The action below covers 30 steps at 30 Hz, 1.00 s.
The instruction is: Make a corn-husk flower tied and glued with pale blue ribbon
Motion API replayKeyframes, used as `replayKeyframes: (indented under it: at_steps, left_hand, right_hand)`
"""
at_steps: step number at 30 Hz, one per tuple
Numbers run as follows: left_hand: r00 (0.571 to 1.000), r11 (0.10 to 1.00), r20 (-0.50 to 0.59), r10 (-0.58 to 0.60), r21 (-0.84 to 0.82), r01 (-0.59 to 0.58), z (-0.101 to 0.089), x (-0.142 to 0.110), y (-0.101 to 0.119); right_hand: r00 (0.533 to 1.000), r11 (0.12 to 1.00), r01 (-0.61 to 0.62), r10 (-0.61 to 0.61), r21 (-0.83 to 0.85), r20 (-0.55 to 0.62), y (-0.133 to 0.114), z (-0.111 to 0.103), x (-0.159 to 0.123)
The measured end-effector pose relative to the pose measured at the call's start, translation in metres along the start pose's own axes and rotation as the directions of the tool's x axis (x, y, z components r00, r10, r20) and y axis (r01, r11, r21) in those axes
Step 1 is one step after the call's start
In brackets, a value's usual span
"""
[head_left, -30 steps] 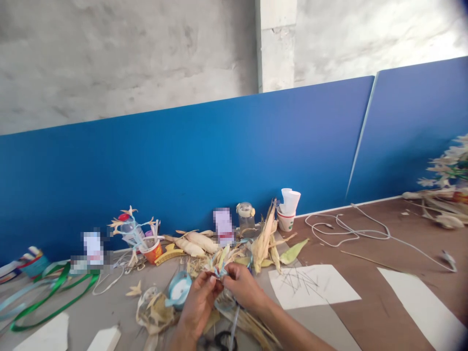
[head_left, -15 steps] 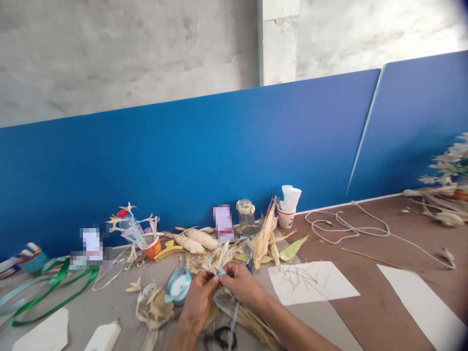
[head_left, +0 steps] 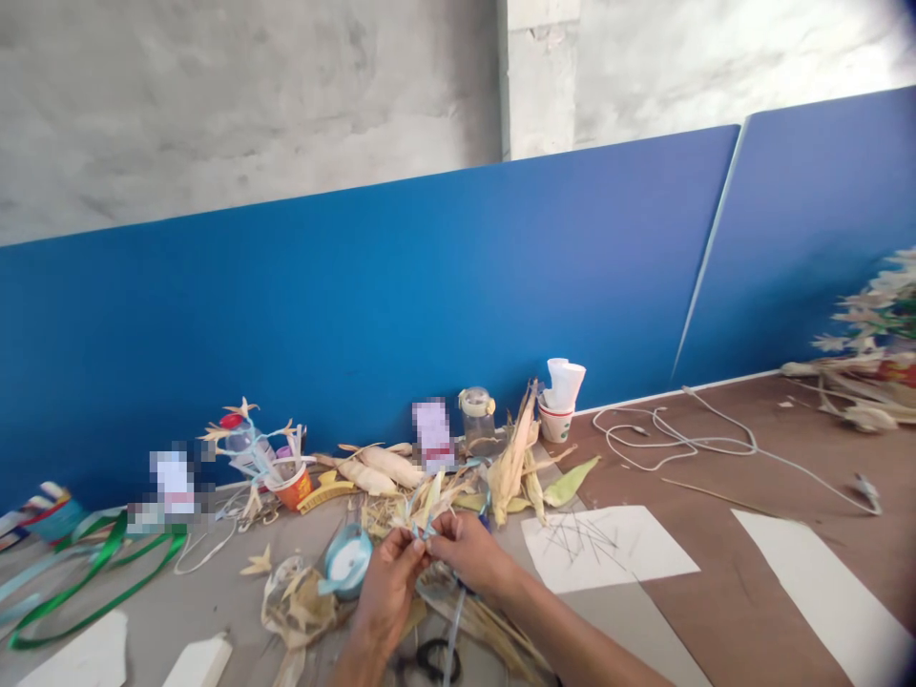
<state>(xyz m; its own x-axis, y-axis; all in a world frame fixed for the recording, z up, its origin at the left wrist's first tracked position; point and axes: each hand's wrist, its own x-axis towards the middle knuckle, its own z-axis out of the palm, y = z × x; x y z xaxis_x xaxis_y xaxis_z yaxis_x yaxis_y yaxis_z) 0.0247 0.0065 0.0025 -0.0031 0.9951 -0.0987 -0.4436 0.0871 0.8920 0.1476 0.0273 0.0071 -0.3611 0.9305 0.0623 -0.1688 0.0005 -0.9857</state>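
Note:
My left hand [head_left: 390, 577] and my right hand [head_left: 468, 551] meet at the fingertips, both closed in a pinch. Between them is a small piece of light blue ribbon [head_left: 424, 530]. Pale husk tips show just behind it, and I cannot tell whether they are held too. Left of my left hand lies a roll of light blue ribbon [head_left: 347, 561]. Dried corn husks [head_left: 510, 482] are heaped beyond my hands. Below my wrists, partly hidden, are black scissor-like handles [head_left: 438, 660] and a pale strip [head_left: 452, 634].
A plastic bag with husk bits [head_left: 297, 601] lies at left, near green ribbon [head_left: 100, 606]. Behind stand a red cup with husk flowers [head_left: 292, 489], a clear jar [head_left: 477, 420] and a paper cup [head_left: 556, 423]. Thin wires rest on white paper [head_left: 630, 549]; a white cable [head_left: 687, 444] trails at right.
The camera view has shifted slightly, so the surroundings sit a little further left. My hands keep nearly the same pinch, with only a slight finger movement.

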Motion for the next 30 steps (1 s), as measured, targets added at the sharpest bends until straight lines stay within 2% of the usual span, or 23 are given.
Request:
replayKeyframes:
  at_steps: [4,10,13,17,26,30]
  left_hand:
    - [1.000,1.000,0.006,0.008,0.015,-0.008,0.0009,-0.0014,0.0002]
    - [0.999,0.999,-0.006,0.039,-0.015,-0.040,0.0014,-0.0015,-0.0005]
    - [0.998,0.997,-0.012,0.069,-0.044,-0.069,0.0014,-0.0009,0.0004]
    - [0.997,0.994,-0.019,0.080,-0.074,-0.081,0.0012,-0.0006,-0.0003]
    - [0.994,0.992,-0.078,0.080,-0.094,-0.087,0.0073,-0.0044,-0.0008]
    - [0.994,0.991,-0.057,0.097,-0.091,-0.102,0.0075,-0.0050,0.0012]
  right_hand:
    - [0.999,1.000,-0.004,0.003,-0.021,-0.036,-0.0013,-0.0001,-0.0012]
    - [0.993,0.993,0.101,-0.105,-0.060,-0.059,-0.0027,0.0004,-0.0044]
    - [0.990,0.992,0.128,-0.128,-0.015,-0.059,-0.0071,0.0017,-0.0056]
    - [0.994,0.991,0.103,-0.100,0.086,-0.045,-0.0087,0.0024,-0.0041]
    - [0.985,0.998,0.025,-0.014,0.057,-0.173,-0.0019,-0.0015,0.0009]
    - [0.988,0.998,-0.054,0.056,0.024,-0.141,-0.0069,-0.0019,-0.0041]
